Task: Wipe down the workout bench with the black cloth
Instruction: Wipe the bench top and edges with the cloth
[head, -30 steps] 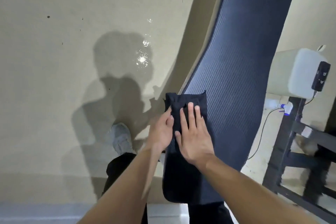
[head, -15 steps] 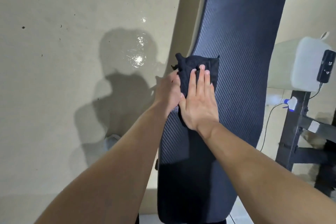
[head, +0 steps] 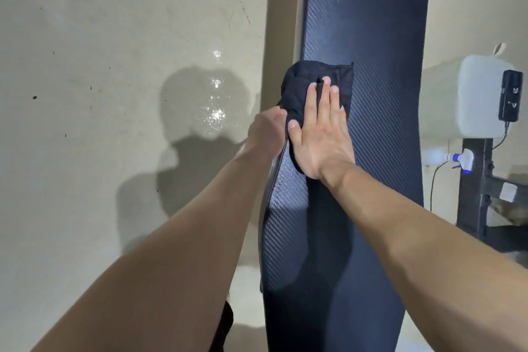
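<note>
The workout bench is a long dark blue pad with a woven texture, running from the bottom of the view to the top. A black cloth lies folded on its left half, partly wrapped over the left edge. My right hand presses flat on the cloth, fingers straight and pointing away from me. My left hand grips the cloth's lower left part at the pad's left edge; its fingers are hidden behind the edge.
Pale glossy floor with my shadow lies to the left. To the right stand a white container with a black device on it, a cable with a lit plug, and a black metal frame.
Both hands have slid the cloth further away along the bench pad, from near its close end toward its middle. The cloth has bunched more at the left edge.
</note>
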`<state>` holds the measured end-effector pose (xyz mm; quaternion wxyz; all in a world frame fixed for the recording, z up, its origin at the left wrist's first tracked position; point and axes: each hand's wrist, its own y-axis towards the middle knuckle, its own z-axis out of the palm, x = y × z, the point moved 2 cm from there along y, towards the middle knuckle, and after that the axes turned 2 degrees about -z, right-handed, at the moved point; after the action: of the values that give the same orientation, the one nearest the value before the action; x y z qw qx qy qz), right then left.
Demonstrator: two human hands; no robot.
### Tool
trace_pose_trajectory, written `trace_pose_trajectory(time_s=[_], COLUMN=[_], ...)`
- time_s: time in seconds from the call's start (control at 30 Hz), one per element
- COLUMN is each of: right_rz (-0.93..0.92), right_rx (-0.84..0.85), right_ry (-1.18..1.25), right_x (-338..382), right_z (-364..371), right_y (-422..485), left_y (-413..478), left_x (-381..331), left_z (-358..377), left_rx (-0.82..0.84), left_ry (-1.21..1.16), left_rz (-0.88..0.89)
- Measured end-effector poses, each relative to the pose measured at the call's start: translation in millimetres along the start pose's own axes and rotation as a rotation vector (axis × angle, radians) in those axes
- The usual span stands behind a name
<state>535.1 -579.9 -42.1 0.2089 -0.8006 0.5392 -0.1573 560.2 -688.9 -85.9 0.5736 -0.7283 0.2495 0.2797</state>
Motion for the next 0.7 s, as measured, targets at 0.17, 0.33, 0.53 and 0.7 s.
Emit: trace_pose_trajectory(time_s=[0.17,0.33,0.53,0.7], right_rz=[0.065,0.055,0.021,-0.037], right_rx=[0.041,0.053,0.027,0.017], right_ry=[0.071,0.074,0.074,0.015], right_x=[15,13,-1,-14], right_z=[27,25,-3,-35], right_y=[-51,-49,1,61], left_y=[-52,-47,11,58], left_x=[45,40,-5,-39], left_z=[-3,0,4,3], left_rx=[0.054,0.038,-0.017,-0.086], left_ry=[0.018,-0.044,0.057,0.003], left_rz=[-0.029,-0.076,-0.008,0.026])
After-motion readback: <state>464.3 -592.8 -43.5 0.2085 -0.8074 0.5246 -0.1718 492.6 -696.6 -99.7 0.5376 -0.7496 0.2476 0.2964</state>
